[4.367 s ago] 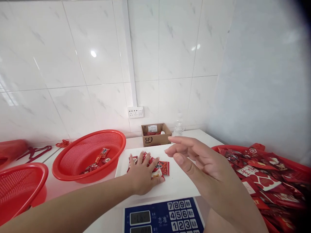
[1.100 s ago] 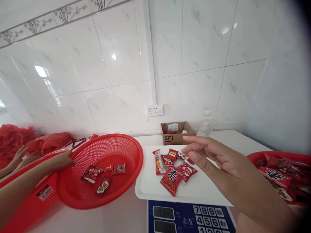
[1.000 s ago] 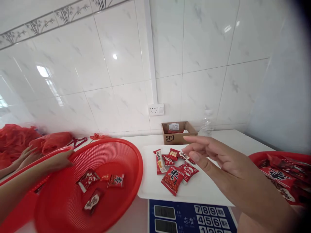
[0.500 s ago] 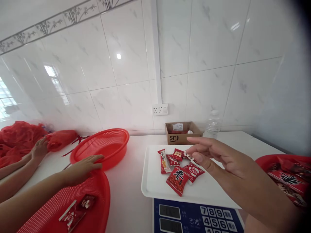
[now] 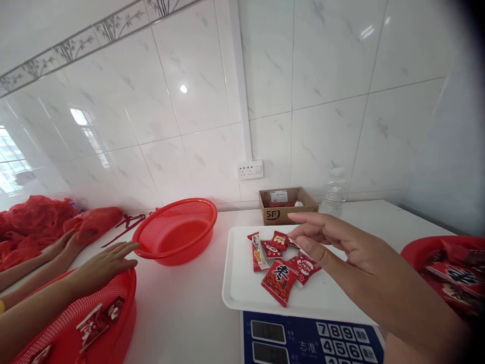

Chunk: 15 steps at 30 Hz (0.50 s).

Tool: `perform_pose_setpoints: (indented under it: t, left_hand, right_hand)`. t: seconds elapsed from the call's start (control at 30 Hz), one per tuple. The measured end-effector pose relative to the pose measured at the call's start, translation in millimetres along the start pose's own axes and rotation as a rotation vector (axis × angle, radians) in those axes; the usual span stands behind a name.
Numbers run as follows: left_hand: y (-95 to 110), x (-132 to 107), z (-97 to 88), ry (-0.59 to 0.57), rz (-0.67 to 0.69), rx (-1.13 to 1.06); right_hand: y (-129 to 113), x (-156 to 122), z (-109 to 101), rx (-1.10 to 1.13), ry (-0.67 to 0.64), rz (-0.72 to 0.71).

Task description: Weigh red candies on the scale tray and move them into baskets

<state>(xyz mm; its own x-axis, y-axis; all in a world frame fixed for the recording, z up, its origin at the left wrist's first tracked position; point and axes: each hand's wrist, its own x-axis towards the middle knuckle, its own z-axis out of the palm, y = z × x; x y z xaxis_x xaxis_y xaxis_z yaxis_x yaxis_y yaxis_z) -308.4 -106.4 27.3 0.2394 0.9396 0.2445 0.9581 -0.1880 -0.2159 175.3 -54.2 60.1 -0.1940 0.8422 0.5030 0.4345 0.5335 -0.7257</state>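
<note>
My left hand [image 5: 108, 263] reaches in from the left, fingers stretched out, over the rim of a red perforated plastic basket [image 5: 131, 298]. Several red-wrapped snack packets [image 5: 93, 326] lie in that basket. My right hand [image 5: 337, 253] hangs over a white tray [image 5: 242, 298] with its fingers apart and nothing visibly held. Under its fingertips lies a small group of packets: a large red one [image 5: 280, 280], a narrow stick-shaped one [image 5: 258, 253] and several smaller ones. The fingers partly cover some of these. The tray rests on a blue electronic scale [image 5: 299, 346].
Another red basket [image 5: 182, 237] stands behind. At right, a red tub [image 5: 411, 247] holds packets. An SF cardboard box [image 5: 290, 215] and clear plastic bottle [image 5: 334, 194] stand by the wall. Another person's hands [image 5: 66, 245] touch red mesh bags [image 5: 38, 222] at far left.
My left hand and the front basket have shifted left, and the back basket sits further right. My right hand has hardly moved over the tray.
</note>
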Motion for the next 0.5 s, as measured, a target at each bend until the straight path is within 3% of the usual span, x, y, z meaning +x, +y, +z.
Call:
perform_pose_setpoints:
  t: [0.3, 0.4, 0.5]
  left_hand:
    - [-16.7, 8.3, 4.1, -0.078, -0.046, 0.014]
    - [-7.2, 18.8, 2.8, -0.082, -0.132, 0.025]
    - [15.1, 33.3, 9.5, -0.063, -0.246, -0.090]
  right_hand:
    - [-2.1, -1.7, -0.3, 0.003, -0.021, 0.006]
    - [-1.5, -2.0, 0.5, -0.009, -0.025, 0.017]
    - [-2.7, -1.4, 2.3, -0.011, -0.032, 0.033]
